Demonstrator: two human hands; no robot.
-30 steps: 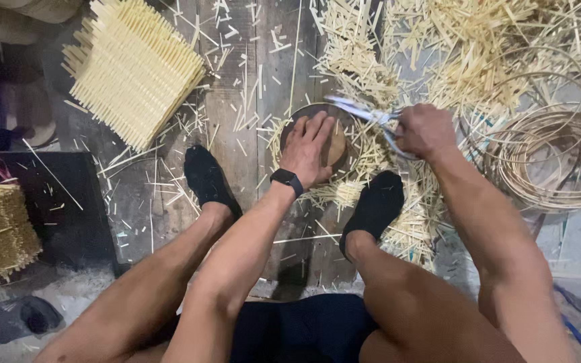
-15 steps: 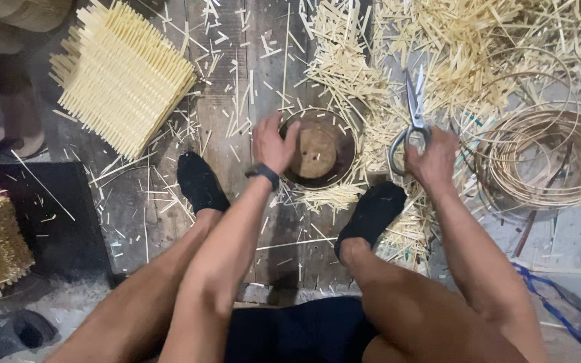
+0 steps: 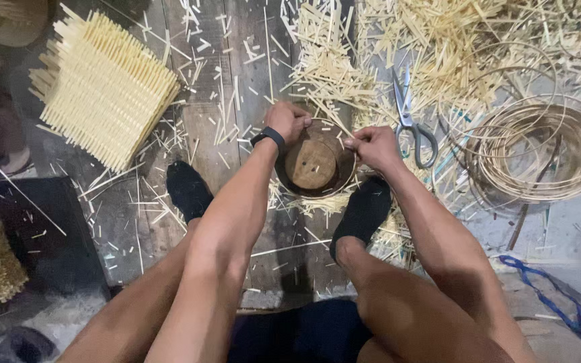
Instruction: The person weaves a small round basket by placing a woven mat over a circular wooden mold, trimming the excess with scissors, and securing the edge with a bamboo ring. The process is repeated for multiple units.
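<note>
your left hand [image 3: 289, 122] and right hand [image 3: 370, 146] had fingers closed on a thin cane strip [image 3: 334, 128] at the rim of a round wooden mould [image 3: 312, 165] on the floor between your feet. the springy strip could slip free; open scissors [image 3: 408, 121] lay near your right hand.

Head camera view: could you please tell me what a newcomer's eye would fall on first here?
At the centre, the left hand and right hand pinch a thin strip bent around a round wooden block, set between two black-socked feet. Just right of the right hand, scissors lie on scattered pale splints, with a coil of cane further right. At upper left lies a pale woven mat.
</note>
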